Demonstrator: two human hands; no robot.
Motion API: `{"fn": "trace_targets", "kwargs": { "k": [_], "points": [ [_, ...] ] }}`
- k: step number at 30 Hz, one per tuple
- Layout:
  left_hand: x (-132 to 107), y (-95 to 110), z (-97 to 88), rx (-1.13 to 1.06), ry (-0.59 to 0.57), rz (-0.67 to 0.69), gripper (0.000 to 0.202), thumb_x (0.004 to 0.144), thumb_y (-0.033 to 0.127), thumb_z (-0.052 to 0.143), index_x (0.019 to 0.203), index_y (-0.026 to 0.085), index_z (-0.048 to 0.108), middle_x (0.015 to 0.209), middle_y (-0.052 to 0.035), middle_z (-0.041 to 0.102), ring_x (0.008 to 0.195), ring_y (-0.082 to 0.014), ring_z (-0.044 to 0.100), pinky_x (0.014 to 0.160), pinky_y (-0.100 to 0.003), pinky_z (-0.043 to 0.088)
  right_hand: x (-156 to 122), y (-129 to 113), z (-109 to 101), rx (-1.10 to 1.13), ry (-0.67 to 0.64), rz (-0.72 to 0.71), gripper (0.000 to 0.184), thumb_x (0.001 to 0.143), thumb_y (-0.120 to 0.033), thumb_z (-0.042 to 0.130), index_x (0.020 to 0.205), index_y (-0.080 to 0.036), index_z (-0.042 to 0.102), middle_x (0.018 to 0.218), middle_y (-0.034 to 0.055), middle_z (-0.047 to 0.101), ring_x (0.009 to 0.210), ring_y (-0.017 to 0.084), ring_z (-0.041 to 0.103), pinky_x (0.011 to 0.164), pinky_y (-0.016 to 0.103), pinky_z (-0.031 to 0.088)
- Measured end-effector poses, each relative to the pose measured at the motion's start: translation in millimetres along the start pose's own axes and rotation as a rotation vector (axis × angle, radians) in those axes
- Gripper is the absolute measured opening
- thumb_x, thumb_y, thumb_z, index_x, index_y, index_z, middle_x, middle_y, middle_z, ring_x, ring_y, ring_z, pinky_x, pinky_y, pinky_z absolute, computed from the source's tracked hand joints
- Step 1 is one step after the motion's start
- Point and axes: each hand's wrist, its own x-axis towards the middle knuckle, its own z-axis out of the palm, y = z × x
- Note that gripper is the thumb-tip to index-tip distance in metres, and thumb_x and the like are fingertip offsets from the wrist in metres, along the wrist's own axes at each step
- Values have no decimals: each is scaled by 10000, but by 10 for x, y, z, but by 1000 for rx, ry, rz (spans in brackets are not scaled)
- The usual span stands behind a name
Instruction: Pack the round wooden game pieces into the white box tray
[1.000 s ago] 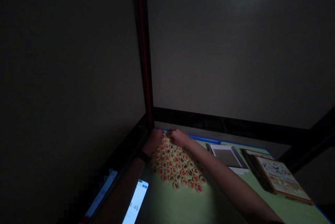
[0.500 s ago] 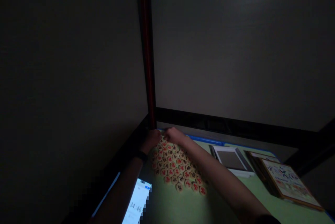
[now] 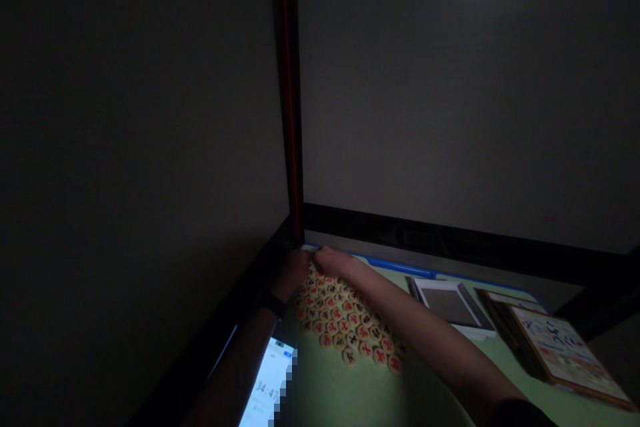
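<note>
Several round wooden game pieces [image 3: 345,320] with red and black characters lie packed together in a patch on the green table mat [image 3: 350,394]. Both hands reach to the far end of that patch, by the corner post. My left hand [image 3: 296,268] rests at the patch's far left edge, fingers curled. My right hand [image 3: 333,260] sits just right of it, fingers bent down onto the farthest pieces. The fingertips of both are dim and I cannot make out whether a piece is pinched.
A lit phone [image 3: 267,390] showing a timer lies near my left forearm. A white-framed tablet [image 3: 450,307] and a wooden-framed picture board [image 3: 560,347] lie to the right. A dark red post [image 3: 290,94] and dark walls close in the corner.
The view has drifted so everything sits a little further right. Both hands stay together at the far end of the pieces, and the phone's timer has counted up.
</note>
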Motion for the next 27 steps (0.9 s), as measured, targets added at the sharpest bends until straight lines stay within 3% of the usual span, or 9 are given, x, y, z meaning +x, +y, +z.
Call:
{"fn": "trace_targets", "kwargs": {
  "k": [4, 8, 15, 20, 23, 27],
  "points": [
    [-23, -3, 7, -14, 17, 17, 269, 843, 72, 470, 956, 125, 708, 947, -121, 719, 934, -196, 643, 815, -274, 468, 0, 10, 50, 39, 26, -7, 336, 803, -39, 575, 1098, -110, 719, 1123, 198, 718, 1014, 296, 696, 770, 306, 516],
    [-55, 26, -14, -8, 14, 6, 282, 856, 78, 459, 985, 141, 701, 948, -114, 710, 936, -192, 638, 814, -273, 462, 13, 90, 52, 128, 113, -6, 360, 792, -40, 572, 1106, -145, 713, 1101, 139, 734, 1024, 239, 687, 802, 260, 490],
    [-92, 81, -76, 42, -30, -31, 272, 877, 84, 432, 944, 120, 693, 997, -142, 697, 938, -207, 643, 784, -284, 444, 118, 243, 70, 270, 138, -5, 197, 759, -108, 667, 882, -194, 795, 847, 0, 783, 853, 160, 725, 738, 183, 490],
    [-114, 111, -110, 56, -24, -13, 270, 880, 86, 436, 937, 141, 695, 997, -126, 708, 938, -193, 649, 784, -265, 438, 86, 341, 39, 241, 145, -1, 213, 786, -96, 645, 900, -185, 801, 879, 27, 787, 897, 165, 723, 725, 178, 475],
    [-98, 136, -109, 42, -6, 14, 302, 870, 57, 434, 980, 145, 701, 1041, -125, 715, 980, -193, 648, 842, -271, 445, -66, 430, -5, 179, 158, 11, 286, 784, -46, 585, 930, -181, 790, 906, 43, 782, 895, 177, 717, 742, 207, 471],
    [22, 242, -82, -95, 48, 109, 353, 878, 48, 429, 1070, 153, 706, 1149, -119, 706, 1068, -178, 633, 945, -270, 444, -332, 449, 18, 80, 137, 35, 255, 787, -89, 586, 927, -178, 780, 954, 102, 772, 896, 235, 713, 745, 271, 483]
  ]
}}
